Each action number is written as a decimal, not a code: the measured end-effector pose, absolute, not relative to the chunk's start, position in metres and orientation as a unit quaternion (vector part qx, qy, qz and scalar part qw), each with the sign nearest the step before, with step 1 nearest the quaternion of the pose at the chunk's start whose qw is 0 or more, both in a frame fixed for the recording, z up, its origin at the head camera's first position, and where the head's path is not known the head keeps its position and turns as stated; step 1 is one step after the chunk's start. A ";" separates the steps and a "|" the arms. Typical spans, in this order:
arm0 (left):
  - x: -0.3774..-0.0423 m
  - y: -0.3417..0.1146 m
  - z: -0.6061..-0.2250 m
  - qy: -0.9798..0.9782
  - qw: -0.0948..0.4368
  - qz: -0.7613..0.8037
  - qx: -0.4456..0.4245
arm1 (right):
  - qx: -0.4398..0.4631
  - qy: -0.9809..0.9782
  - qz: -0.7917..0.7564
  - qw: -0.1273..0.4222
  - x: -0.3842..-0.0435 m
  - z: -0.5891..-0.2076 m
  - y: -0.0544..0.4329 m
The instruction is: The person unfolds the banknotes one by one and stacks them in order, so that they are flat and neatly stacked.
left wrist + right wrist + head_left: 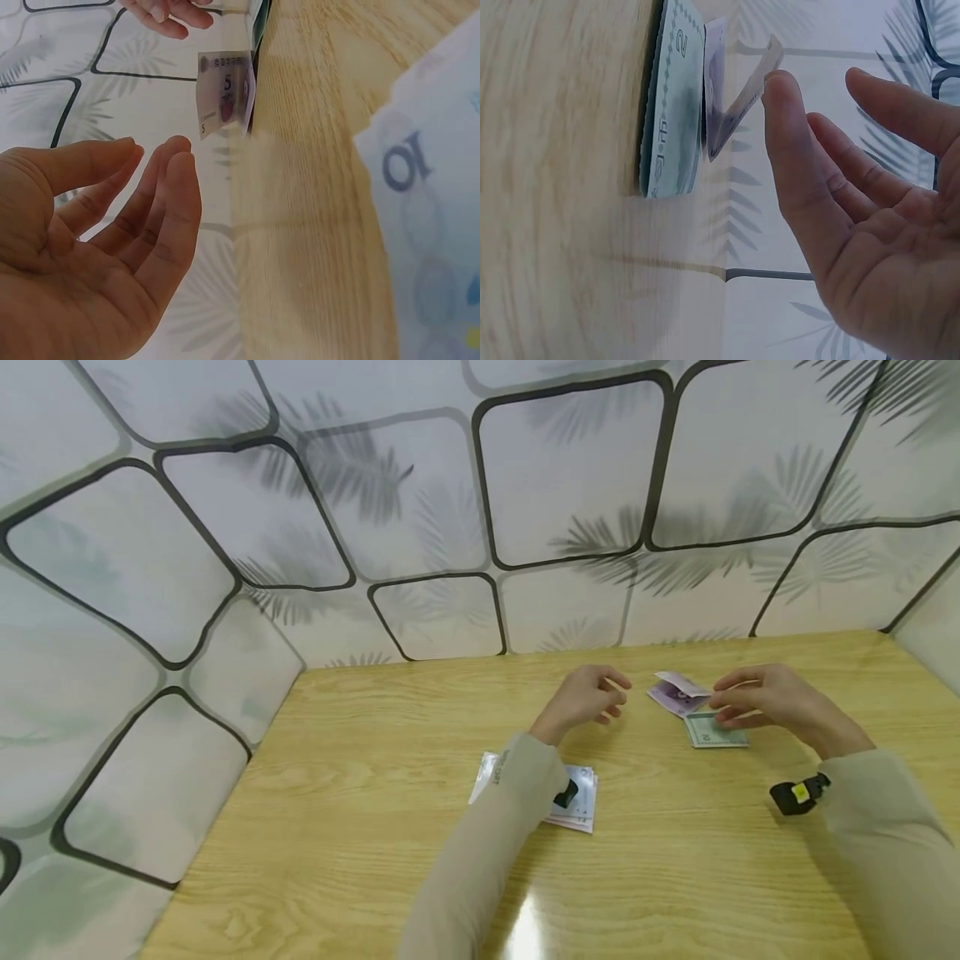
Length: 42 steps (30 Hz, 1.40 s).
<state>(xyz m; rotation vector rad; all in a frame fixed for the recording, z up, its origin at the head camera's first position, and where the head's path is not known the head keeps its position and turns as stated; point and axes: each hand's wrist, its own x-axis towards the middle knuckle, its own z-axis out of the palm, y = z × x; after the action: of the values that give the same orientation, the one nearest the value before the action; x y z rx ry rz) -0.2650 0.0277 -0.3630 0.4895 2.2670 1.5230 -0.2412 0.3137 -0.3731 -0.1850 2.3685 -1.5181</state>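
Note:
A purple 5 banknote (671,696), creased so one half stands up, lies on the table between the two hands. Just in front of it is a folded green banknote (712,732) marked 2. My right hand (768,697) hovers over the green note, fingers bent loosely and holding nothing; in the right wrist view its fingertips (782,86) come near the purple note's raised edge. To the left of the purple note, my left hand (581,697) is held in the air with relaxed, empty fingers. Beneath the left forearm lies a pile of pale blue banknotes (581,802), one showing a 10 (409,161), partly hidden by the sleeve.
The wooden table (337,827) reaches back to a wall (427,502) with dark outlined panels and leaf prints. Another wall closes off the left side. Each wrist carries a small black camera (797,795) on a strap.

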 end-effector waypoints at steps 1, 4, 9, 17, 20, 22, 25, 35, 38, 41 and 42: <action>-0.266 0.029 -0.363 0.803 0.183 0.540 0.175 | -0.066 0.830 -0.531 0.159 -0.241 -0.373 0.315; -0.268 0.033 -0.363 0.803 0.180 0.542 0.172 | -0.066 0.831 -0.530 0.155 -0.243 -0.372 0.316; -0.272 0.039 -0.366 0.805 0.173 0.540 0.175 | -0.056 0.835 -0.525 0.154 -0.245 -0.371 0.316; -0.278 0.054 -0.373 0.805 0.167 0.545 0.162 | -0.043 0.837 -0.523 0.155 -0.249 -0.373 0.318; -0.279 0.060 -0.377 0.802 0.161 0.553 0.156 | -0.038 0.836 -0.525 0.156 -0.251 -0.375 0.318; -0.281 0.065 -0.380 0.802 0.155 0.557 0.153 | -0.036 0.835 -0.527 0.156 -0.253 -0.376 0.317; -0.283 0.071 -0.384 0.804 0.153 0.557 0.142 | -0.035 0.832 -0.530 0.158 -0.255 -0.379 0.316; -0.287 0.090 -0.386 0.798 0.184 0.556 0.142 | -0.031 0.829 -0.535 0.163 -0.257 -0.380 0.313; -0.287 0.095 -0.388 0.801 0.189 0.547 0.153 | -0.030 0.828 -0.534 0.165 -0.257 -0.380 0.313; -0.288 0.098 -0.391 0.826 0.170 0.509 0.173 | -0.030 0.829 -0.532 0.167 -0.257 -0.380 0.314; -0.289 0.098 -0.391 0.837 0.160 0.494 0.175 | -0.030 0.830 -0.531 0.166 -0.257 -0.380 0.313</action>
<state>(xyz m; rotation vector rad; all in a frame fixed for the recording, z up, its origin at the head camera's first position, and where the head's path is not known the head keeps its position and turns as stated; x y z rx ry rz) -0.2886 0.0984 -0.3912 0.5002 2.3905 1.4100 -0.2568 0.3135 -0.3799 -0.0868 2.3647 -1.5120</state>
